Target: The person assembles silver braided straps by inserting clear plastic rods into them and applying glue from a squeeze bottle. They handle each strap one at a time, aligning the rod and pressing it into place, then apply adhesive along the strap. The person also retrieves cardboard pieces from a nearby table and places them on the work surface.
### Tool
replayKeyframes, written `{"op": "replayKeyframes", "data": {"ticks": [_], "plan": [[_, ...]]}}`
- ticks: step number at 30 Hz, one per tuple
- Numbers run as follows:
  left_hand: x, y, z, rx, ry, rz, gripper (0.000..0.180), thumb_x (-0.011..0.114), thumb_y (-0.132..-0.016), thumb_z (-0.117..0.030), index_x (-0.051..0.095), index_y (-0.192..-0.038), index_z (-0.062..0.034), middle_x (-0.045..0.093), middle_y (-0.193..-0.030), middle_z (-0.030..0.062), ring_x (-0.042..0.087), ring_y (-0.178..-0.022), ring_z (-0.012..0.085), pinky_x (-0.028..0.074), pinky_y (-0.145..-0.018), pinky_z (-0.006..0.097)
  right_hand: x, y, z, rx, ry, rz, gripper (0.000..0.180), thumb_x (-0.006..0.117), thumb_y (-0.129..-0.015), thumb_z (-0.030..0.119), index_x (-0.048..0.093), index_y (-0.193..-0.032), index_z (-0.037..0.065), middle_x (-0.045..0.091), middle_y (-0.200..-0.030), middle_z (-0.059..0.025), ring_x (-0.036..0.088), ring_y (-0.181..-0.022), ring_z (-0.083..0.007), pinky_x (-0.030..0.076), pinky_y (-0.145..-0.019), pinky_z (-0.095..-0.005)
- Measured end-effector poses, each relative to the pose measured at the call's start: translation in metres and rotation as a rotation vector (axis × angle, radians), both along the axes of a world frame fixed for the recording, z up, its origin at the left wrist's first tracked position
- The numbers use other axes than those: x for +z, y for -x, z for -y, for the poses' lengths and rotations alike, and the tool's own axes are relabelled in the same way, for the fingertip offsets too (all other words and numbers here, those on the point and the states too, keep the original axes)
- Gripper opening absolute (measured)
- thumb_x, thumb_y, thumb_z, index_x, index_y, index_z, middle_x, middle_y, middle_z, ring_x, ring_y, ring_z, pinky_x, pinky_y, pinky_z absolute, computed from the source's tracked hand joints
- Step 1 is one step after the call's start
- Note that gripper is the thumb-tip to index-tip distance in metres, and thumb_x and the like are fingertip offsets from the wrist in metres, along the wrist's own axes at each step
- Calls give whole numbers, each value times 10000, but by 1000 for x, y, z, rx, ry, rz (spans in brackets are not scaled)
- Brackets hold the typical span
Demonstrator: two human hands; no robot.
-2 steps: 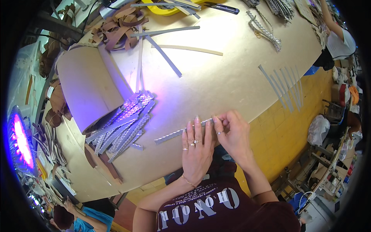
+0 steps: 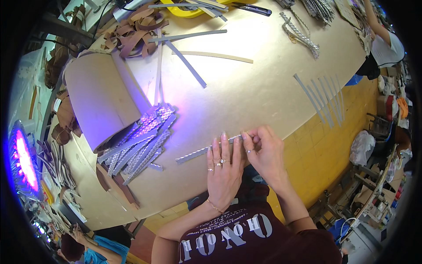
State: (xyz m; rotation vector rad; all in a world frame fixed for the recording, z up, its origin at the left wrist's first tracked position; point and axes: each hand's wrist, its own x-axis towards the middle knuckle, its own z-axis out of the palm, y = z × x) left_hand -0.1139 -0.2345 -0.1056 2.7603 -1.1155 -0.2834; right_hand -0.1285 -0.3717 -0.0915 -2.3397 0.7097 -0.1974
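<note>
A narrow grey strip with a silver braided cord along it lies on the table in front of me. My left hand rests flat over the strip, its fingers stretched out and pressing it down. At the strip's right end, my right hand has its thumb and fingers pinched on it, close beside the left forefinger. The fingers cover that end, so its tip is hidden. To the left, a pile of similar silver braided strips lies by a curled brown sheet.
Loose grey strips and brown strap offcuts lie farther back, near a yellow tray and a cutter knife. Several grey strips overhang the right table edge. A braided bundle lies far right. Other people work at both sides.
</note>
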Motion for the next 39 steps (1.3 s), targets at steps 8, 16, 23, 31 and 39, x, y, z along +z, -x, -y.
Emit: {"op": "replayKeyframes", "data": {"ticks": [8,16,23,31,39], "plan": [[-7,-2,3,-3,22,8,578,583,-936,-259,436,-1464,-76,366,-1510,247,353,-1399,416,275,-1158,510,3,1,17,-135,-341,-30,157,726,-884,102,655,-833,-29,608,-649,-33,527,-577,-61,428,-518,-235],[-9,-1,4,10,62,-3,586,588,-936,-265,430,-1465,-71,358,-1505,269,334,-1407,428,269,-1159,523,7,-5,15,-112,-221,-70,177,716,-888,116,649,-800,-23,596,-614,-58,525,-533,-105,426,-502,-267],[-7,-3,5,-15,-24,64,540,543,-973,-334,452,-1450,-99,392,-1507,220,384,-1392,390,304,-1149,498,3,-6,10,-77,-69,-28,176,714,-882,116,629,-792,-9,559,-602,-64,527,-519,-160,421,-491,-307],[-10,-2,3,-24,15,64,551,560,-957,-300,454,-1447,-73,386,-1496,252,373,-1386,419,287,-1151,521,-4,5,5,-160,26,54,189,710,-881,129,650,-1040,47,585,-989,-129,575,-712,-233,459,-599,-318],[-13,-4,-1,-17,104,82,590,574,-945,-343,446,-1459,-83,374,-1511,237,359,-1402,397,262,-1161,511,-22,37,-9,167,516,-109,398,575,-940,355,621,-1315,230,411,-1502,-163,415,-1314,-367,328,-1034,-526]]}}
